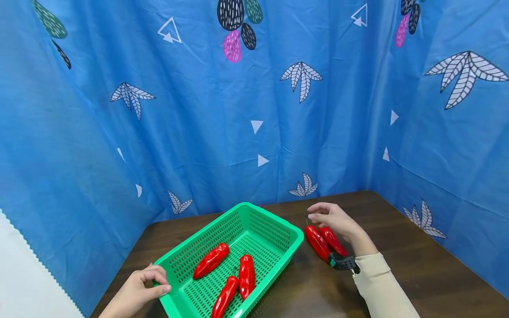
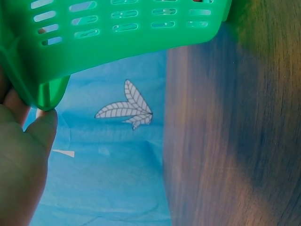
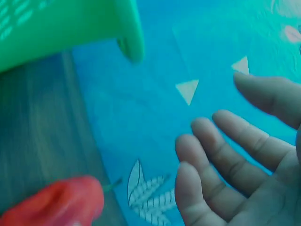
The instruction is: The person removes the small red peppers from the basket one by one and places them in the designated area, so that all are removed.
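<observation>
My left hand [image 1: 137,291] pinches the near left rim of a green perforated plastic basket [image 1: 262,251]; in the left wrist view thumb and fingers close on the basket's lip [image 2: 44,96]. Three glossy red peppers [image 1: 211,260] lie inside on its floor. To the right of the basket, my right hand [image 1: 338,221] hovers over two more red peppers, a left one [image 1: 317,244] and a right one [image 1: 332,240] partly covered by the hand and wrist. Nothing is in the right hand [image 3: 235,169]; its fingers are spread and loosely bent, apart from the pepper [image 3: 61,202] in the right wrist view.
A dark brown wooden table [image 1: 302,291] bears everything. Blue patterned curtain [image 1: 222,145] hangs behind it and along both sides. White cloth or surface [image 1: 24,274] shows at the lower left. A black wristband [image 1: 343,263] is on the right wrist.
</observation>
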A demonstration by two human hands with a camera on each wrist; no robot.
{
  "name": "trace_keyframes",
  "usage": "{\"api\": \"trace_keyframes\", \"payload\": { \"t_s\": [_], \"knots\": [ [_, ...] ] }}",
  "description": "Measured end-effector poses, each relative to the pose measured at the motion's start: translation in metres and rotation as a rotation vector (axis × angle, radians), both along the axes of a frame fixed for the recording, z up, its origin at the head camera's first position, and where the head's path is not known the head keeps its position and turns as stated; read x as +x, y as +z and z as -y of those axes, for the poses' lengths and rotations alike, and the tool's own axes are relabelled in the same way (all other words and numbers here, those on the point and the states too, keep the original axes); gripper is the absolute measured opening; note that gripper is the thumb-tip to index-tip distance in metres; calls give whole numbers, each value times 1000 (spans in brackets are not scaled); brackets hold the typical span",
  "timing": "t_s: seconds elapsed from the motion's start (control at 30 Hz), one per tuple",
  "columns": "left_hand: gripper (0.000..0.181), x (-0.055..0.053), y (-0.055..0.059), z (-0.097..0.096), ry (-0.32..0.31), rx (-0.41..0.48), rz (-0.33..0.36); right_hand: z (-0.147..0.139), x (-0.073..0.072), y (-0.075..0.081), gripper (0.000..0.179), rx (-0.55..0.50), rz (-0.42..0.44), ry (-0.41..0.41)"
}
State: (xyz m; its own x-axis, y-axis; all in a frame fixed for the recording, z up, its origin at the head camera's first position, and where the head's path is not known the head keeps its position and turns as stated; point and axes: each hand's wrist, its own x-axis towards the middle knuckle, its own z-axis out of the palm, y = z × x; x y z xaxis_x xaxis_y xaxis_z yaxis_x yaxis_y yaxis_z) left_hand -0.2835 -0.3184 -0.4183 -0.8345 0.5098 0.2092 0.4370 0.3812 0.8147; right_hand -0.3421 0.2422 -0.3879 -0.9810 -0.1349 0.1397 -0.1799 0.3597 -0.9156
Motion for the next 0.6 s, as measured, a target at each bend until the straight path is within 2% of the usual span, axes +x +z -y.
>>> {"api": "trace_keyframes", "payload": {
  "t_s": [0.07,0.27,0.43,0.6],
  "knots": [
    [8,-1,-1,-1,4,-4,-11,6,-3,6,44,-1,-13,64],
    [6,-1,0,-3,69,-52,-39,34,-12,31,42,61,-45,276],
    [4,0,-2,-4,64,-28,-41,61,-25,50,40,114,-58,490],
    [7,1,-1,-4,64,-15,-9,84,-37,62,42,187,-54,637]
  ]
}}
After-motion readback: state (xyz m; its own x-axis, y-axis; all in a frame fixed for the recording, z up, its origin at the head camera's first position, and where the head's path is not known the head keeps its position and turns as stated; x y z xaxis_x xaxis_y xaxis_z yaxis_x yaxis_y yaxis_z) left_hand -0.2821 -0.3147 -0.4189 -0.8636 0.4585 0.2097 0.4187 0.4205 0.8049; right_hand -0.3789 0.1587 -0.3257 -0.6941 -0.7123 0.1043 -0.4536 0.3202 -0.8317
